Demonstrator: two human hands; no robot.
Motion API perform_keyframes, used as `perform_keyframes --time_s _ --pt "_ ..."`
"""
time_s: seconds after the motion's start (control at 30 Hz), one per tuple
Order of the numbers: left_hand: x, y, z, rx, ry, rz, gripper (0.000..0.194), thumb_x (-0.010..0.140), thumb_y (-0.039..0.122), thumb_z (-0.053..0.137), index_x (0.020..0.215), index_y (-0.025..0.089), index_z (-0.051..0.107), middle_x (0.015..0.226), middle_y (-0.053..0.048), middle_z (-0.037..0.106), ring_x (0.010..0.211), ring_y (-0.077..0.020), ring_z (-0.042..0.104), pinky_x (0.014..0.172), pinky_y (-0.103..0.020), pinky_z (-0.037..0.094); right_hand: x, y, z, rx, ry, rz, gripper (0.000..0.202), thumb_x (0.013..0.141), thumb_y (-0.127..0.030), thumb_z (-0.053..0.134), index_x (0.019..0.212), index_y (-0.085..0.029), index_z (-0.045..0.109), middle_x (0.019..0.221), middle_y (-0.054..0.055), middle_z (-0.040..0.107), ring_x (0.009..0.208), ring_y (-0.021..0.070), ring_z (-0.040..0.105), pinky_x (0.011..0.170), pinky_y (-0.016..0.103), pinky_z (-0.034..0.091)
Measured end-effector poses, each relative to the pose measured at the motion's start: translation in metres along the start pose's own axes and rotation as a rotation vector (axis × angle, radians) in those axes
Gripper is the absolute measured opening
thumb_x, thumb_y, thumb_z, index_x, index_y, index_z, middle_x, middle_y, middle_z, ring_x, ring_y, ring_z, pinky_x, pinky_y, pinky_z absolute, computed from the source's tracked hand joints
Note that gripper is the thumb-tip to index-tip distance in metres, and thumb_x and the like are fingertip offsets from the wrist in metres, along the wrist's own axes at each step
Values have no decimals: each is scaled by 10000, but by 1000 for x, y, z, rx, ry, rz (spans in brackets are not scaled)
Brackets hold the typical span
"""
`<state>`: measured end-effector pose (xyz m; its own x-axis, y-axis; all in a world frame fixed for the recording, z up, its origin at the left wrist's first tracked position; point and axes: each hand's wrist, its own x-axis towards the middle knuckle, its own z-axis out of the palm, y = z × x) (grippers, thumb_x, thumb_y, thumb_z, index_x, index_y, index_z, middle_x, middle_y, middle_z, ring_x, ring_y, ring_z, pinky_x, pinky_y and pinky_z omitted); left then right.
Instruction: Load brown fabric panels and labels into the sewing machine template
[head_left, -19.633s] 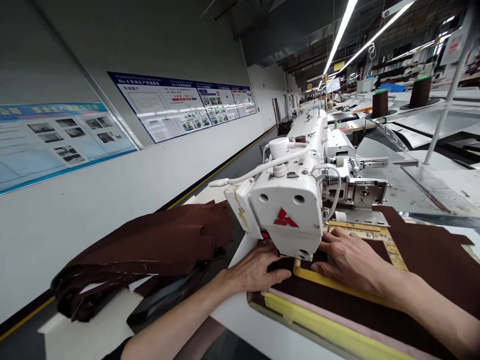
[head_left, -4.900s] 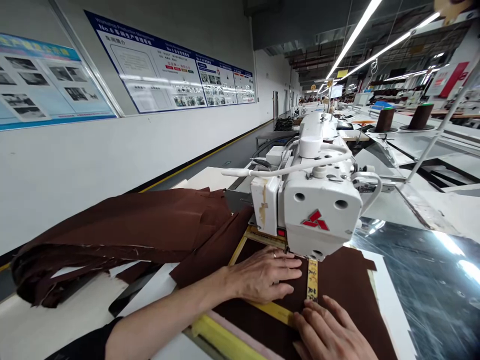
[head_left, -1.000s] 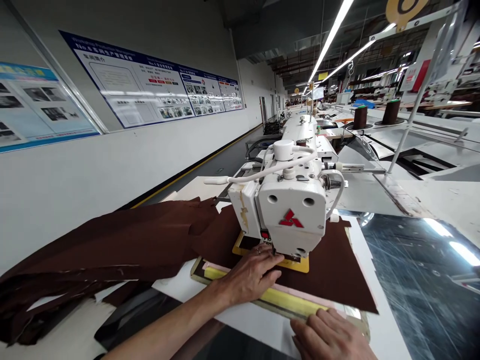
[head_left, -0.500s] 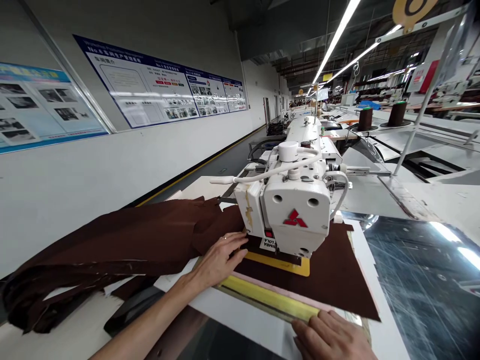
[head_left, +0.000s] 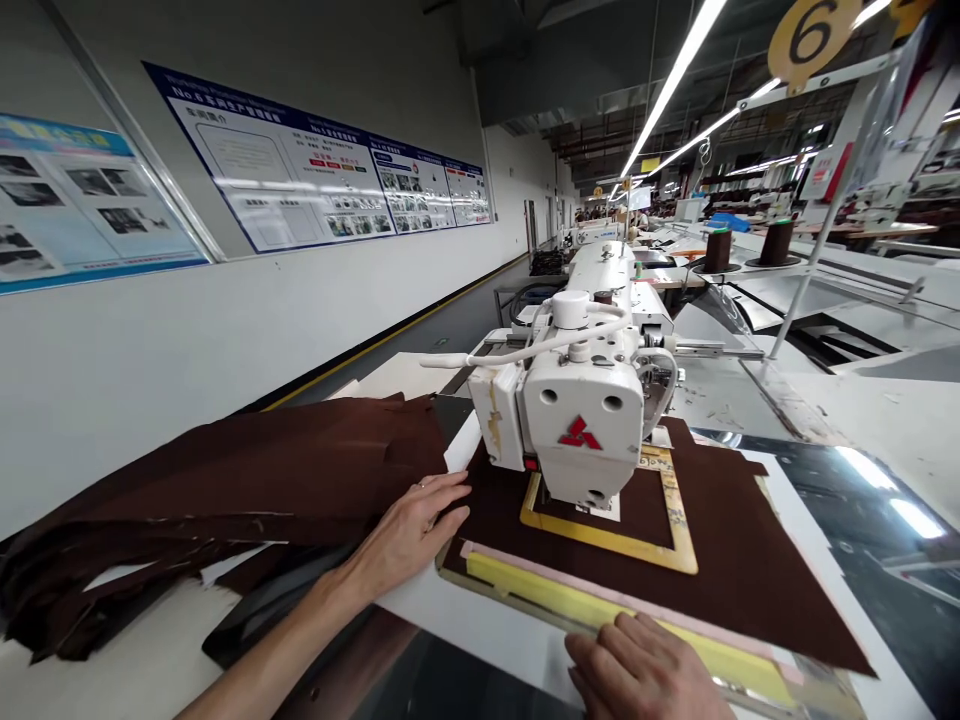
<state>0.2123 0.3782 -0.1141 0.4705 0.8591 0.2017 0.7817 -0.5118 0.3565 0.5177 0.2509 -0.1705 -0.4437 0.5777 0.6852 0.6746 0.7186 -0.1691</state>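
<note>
My left hand (head_left: 420,525) lies with its fingers stretched out at the left edge of a brown fabric panel (head_left: 757,560). The panel sits on a sewing template edged by a yellow strip (head_left: 544,592). My right hand (head_left: 649,670) has its fingers curled over this strip at the near side; whatever is under them is hidden. A yellow frame (head_left: 684,540) rests on the fabric around the sewing area. Above it stands the white sewing machine head (head_left: 581,430), and part of a white label (head_left: 611,507) shows below the head.
A large pile of brown fabric (head_left: 225,470) lies to the left. Brown thread cones (head_left: 775,243) stand at the back right. A shiny metal tabletop (head_left: 885,530) extends on the right, and a thin white pole (head_left: 806,270) rises behind it.
The template, fabric panel and yellow frame have moved right under the machine head. The label is now below the head. My left hand has shifted slightly left; my right hand stays at the near side.
</note>
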Motion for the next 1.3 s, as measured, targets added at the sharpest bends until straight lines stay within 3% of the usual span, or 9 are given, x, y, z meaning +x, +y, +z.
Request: perform_keyframes --time_s 0.13,0.33,0.5,0.6,0.73,0.87,1.07,1.23,1.3 --pt "-7 2 4 15 -18 34 387 1009 453 506 1319 274 654 1452 -41 555 1313 -276 552 1078 -397 496 8 -2 -5 1 78 14 133 963 -124 481 995 -177 598 661 -14 530 581 163 489 590 301 371" --pt "-12 -8 19 39 -41 79 401 977 462 560 1348 331 635 1461 -5 544 1304 -274 566 1055 -331 512 18 0 -14 -66 10 -33 69 886 -148 521 897 -202 561 643 -25 528 559 154 495 551 289 353" --pt "-4 -20 40 86 -81 100 505 960 503 577 1435 335 543 1499 -10 503 1341 -269 529 1089 -332 476 18 4 -9 -110 -7 5 82 790 -173 561 806 -229 503 625 -49 498 532 139 473 521 284 334" --pt "8 -10 45 119 -88 41 602 944 556 571 1481 301 476 1480 -50 523 1331 -294 523 1060 -362 476 15 5 -8 -106 -30 17 91 780 -183 563 785 -234 487 624 -45 502 536 145 479 524 291 336" --pt "27 24 38 116 -95 -13 406 948 540 538 1159 218 666 1174 -92 669 1073 -290 626 892 -353 480 14 4 -12 -63 -84 26 81 790 -174 547 834 -232 510 663 -34 529 577 161 507 553 304 354" --pt "38 53 28 103 -180 26 310 989 382 421 796 199 581 865 -66 646 888 -256 606 780 -327 419 15 2 -24 6 -154 55 97 834 -141 520 889 -222 524 716 -19 548 638 172 526 609 308 376" --pt "10 59 13 141 -221 -71 228 949 323 426 779 206 524 798 -36 613 781 -220 609 698 -295 373 17 -7 -40 110 -253 79 113 929 -128 464 970 -216 521 806 2 570 714 185 523 673 321 373" --pt "-5 62 5 179 -184 -211 352 881 543 561 999 213 537 988 -61 634 872 -252 634 659 -278 357 12 -13 -37 133 -306 85 115 957 -123 449 924 -220 500 825 9 577 735 184 518 697 317 367" --pt "0 66 10 184 -197 -242 357 853 548 595 962 212 541 947 -62 643 857 -262 641 635 -275 336 10 -12 -35 139 -294 85 111 971 -138 450 921 -222 502 829 7 580 735 182 519 704 316 370"
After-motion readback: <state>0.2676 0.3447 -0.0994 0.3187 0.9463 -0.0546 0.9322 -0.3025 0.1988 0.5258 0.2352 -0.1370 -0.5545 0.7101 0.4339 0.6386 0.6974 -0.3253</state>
